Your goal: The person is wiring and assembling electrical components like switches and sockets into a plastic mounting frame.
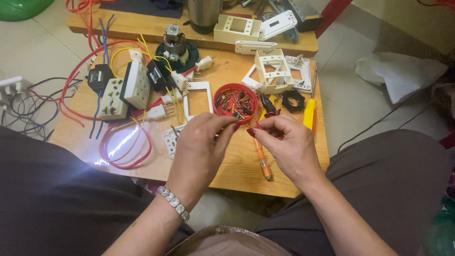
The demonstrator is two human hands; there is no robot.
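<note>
My left hand and my right hand meet over the near edge of a low wooden table, fingertips pinched together just below a red round lid full of small screws. What the fingertips pinch is too small to make out. An orange tester screwdriver lies under my right hand. A white perforated plate pokes out beside my left hand.
White socket blocks, plugs and red, yellow and blue wires fill the table's left. White switch frames and boxes sit at the back right, with a black ring, a yellow-handled tool and a small motor.
</note>
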